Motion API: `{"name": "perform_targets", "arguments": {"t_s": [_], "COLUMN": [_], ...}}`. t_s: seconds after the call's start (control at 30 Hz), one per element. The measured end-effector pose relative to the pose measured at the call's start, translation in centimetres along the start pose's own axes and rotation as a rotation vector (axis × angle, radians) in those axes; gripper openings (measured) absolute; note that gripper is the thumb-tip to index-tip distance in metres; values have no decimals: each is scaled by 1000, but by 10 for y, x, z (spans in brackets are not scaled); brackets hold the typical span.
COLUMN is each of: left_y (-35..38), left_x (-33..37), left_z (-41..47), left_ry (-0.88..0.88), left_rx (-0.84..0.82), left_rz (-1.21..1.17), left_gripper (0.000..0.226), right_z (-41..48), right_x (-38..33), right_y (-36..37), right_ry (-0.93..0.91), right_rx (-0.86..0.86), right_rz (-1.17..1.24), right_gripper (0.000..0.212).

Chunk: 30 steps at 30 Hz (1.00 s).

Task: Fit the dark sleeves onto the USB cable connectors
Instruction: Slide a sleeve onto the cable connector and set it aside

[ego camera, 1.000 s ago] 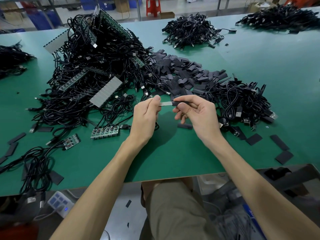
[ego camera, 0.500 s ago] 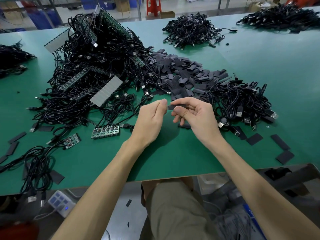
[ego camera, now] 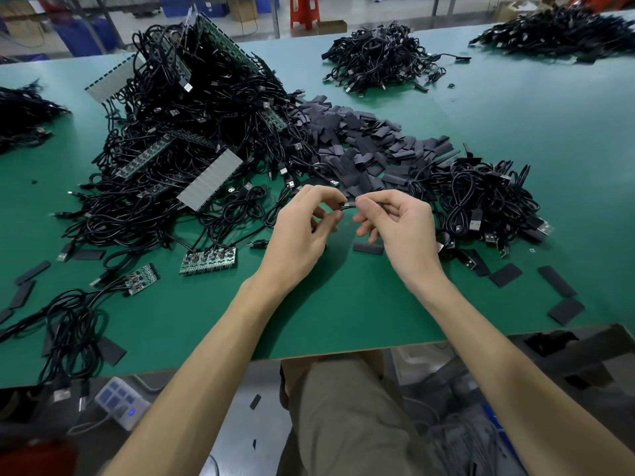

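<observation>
Your left hand [ego camera: 302,231] and right hand [ego camera: 400,223] each pinch an end of one thin dark sleeve [ego camera: 348,204], fingers curled, above matte green table [ego camera: 343,314]; flat sleeve heap [ego camera: 360,146] behind.

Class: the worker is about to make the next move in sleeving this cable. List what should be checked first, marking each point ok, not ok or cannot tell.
1. Left hand pinches the cable end: ok.
2. Right hand pinches it from the other side: ok.
3. Fit finished at the pinch: cannot tell; the fingers hide it.
4. Spare sleeve lies on the table near the right hand: ok.
5. Sleeve pile beyond the hands holds more: ok.
</observation>
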<state>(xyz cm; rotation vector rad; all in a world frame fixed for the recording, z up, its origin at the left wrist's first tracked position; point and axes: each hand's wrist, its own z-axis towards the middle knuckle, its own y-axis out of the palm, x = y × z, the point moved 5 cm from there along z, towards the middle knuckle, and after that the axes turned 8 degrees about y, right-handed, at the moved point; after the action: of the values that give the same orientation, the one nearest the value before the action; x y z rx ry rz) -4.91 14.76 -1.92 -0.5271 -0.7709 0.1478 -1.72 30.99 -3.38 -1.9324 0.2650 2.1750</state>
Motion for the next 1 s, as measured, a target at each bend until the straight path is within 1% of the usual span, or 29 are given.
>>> {"name": "perform_targets", "arguments": {"t_s": [0.2, 0.4, 0.53, 0.73, 1.0], "left_y": [-4, -5, -8, -9, -12], "left_x": [4, 6, 5, 8, 8], "left_z": [0, 0, 1, 1, 0], "left_ry": [21, 43, 48, 61, 47], "left_rx": [41, 58, 77, 69, 81], "left_rz": [67, 93, 118, 157, 160], "left_gripper": [17, 16, 9, 10, 11], "right_z": [-1, -2, -1, 1, 2], "right_x": [-1, -1, 0, 4, 9], "right_y": [3, 5, 8, 7, 9], "right_ry": [10, 21, 36, 58, 90], "right_rx": [-26, -52, -78, -90, -122], "right_rz": [-47, -90, -128, -150, -90], "right_gripper": [20, 21, 28, 25, 22]}}
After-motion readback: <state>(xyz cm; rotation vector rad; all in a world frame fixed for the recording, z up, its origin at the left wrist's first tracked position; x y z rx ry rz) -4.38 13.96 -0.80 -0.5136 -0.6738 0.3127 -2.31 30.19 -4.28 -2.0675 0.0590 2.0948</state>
